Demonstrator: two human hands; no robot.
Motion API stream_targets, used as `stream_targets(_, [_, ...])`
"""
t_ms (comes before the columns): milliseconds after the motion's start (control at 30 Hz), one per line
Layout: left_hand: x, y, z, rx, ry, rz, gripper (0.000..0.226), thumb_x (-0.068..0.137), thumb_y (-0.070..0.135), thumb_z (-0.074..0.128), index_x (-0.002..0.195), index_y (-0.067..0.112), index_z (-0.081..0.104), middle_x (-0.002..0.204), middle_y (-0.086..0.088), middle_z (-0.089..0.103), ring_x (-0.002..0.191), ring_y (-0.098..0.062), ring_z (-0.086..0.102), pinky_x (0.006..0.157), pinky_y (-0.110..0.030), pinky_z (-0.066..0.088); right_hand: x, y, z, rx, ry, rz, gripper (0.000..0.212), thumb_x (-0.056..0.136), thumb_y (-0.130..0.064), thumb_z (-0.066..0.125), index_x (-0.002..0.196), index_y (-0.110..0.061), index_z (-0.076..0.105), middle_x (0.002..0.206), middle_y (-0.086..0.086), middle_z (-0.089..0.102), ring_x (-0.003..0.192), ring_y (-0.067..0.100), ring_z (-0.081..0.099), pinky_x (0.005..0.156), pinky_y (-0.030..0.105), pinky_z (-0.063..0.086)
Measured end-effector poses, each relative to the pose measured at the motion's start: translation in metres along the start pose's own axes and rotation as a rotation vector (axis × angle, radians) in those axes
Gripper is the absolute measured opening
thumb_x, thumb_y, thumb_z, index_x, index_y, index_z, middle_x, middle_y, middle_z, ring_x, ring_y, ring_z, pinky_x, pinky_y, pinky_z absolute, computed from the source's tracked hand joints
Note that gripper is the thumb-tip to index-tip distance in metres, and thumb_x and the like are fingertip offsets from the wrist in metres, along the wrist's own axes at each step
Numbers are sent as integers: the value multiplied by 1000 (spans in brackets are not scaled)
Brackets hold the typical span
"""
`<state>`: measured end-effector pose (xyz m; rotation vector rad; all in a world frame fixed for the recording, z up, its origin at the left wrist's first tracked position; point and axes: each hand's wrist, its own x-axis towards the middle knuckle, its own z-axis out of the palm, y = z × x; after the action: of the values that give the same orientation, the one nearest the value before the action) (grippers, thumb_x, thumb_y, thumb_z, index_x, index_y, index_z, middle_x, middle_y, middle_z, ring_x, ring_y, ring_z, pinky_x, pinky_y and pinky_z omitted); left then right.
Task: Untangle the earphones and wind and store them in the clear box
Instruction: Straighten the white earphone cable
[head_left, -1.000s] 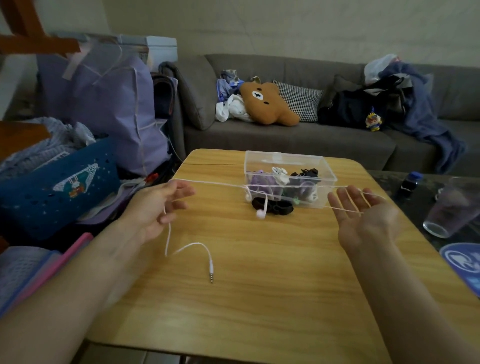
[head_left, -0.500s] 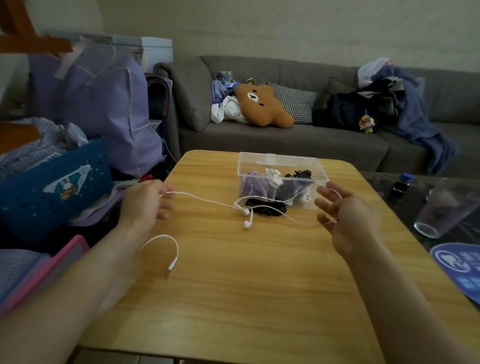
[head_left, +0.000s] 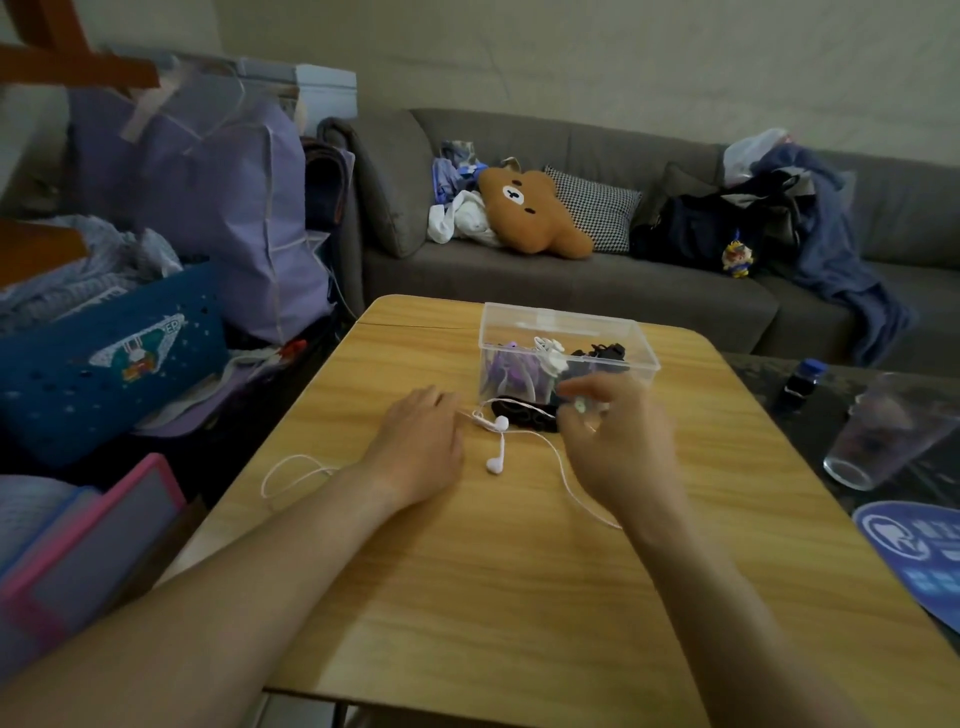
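White earphones (head_left: 497, 446) hang between my two hands above the wooden table (head_left: 519, 597); two earbuds dangle in the middle. My left hand (head_left: 418, 444) holds the cable at its fingertips, and a slack loop trails off to its left. My right hand (head_left: 618, 441), fingers curled, has the cable wrapped around it, a strand dropping below the palm. The clear box (head_left: 566, 348) stands just beyond my hands with purple, white and black earphones inside. A black coiled earphone (head_left: 519, 413) lies on the table in front of the box.
A clear drinking glass (head_left: 883, 436) and a small dark bottle (head_left: 800, 382) stand on the dark side table to the right. A blue fan (head_left: 914, 551) lies at the right edge. Bags and a blue basket (head_left: 104, 358) crowd the left; a grey sofa (head_left: 597, 291) lies behind.
Both hands have come together from far apart toward the table's middle. The taut cable has gone slack, and the plug end has slid left behind my left wrist.
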<state>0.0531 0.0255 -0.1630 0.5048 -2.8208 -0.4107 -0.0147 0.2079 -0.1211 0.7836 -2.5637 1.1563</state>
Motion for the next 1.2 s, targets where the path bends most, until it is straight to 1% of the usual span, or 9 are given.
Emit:
stream_targets(167, [-1,-1,3,-145,96,109,15,98,23,58,104,25,71,101,4,62,103,-16,52,88,-30,42,-10,-2,19,64,-180,-122,30,97,-9,59,121,-23,71,118,-9,65,96,-1,55,77,-2,37])
stream_targets(300, [-14,3,-16,-429,111,228,13,94,17,66,102,22,75,96,7,68,85,-1,63,75,-12,45,-8,-1,18,64,-271,-253,35,99,-10,55,129,-24,67,124,-9,65,114,5,57,98,16,45])
stream_targets(467, [-32,7,-52,-704,72,132,7,88,20,74,94,21,76,70,20,72,68,6,67,64,-9,49,-14,-10,9,245,-281,-194,16,98,-30,61,110,-28,72,95,-15,72,90,-2,64,78,16,52])
stream_targets(633, [-34,-2,-60,-826,288,130,2,86,22,73,87,23,74,68,4,70,61,-4,61,58,-16,49,-15,-17,3,424,-264,-9,14,99,-28,59,91,-21,67,68,-4,68,61,9,65,59,22,56])
stream_targets(767, [-33,-2,-58,-916,271,48,6,95,16,62,95,14,68,80,-2,71,73,-11,65,67,-22,54,-13,-17,1,448,-389,109,19,101,-20,56,88,-10,65,61,3,65,53,16,64,53,28,56])
stream_targets(867, [-29,0,-63,-1229,333,-116,12,102,11,49,99,5,59,90,-13,72,81,-25,73,73,-33,59,-12,-15,0,430,-444,160,19,100,-14,54,88,-5,65,65,8,67,57,22,68,56,35,60])
stream_targets(933, [-25,-2,-69,-1341,426,-237,13,103,8,46,97,1,55,87,-18,71,74,-27,73,68,-34,59,-11,-14,-2,486,-414,187,17,100,-15,57,92,-2,65,69,9,65,56,21,69,53,35,60])
stream_targets(1100, [-19,-9,-67,-1363,533,-447,15,100,7,49,90,1,58,81,-15,69,56,-20,70,53,-26,56,-9,-10,-5,571,-289,207,15,97,-15,62,89,-2,68,57,1,60,46,13,51,42,27,41])
stream_targets(1200, [-15,-19,-59,-1204,489,-553,14,99,10,52,101,2,62,86,-8,71,61,-15,70,58,-26,56,-9,-13,-4,697,-232,220,15,96,-11,61,89,0,69,59,2,62,50,14,53,44,25,42])
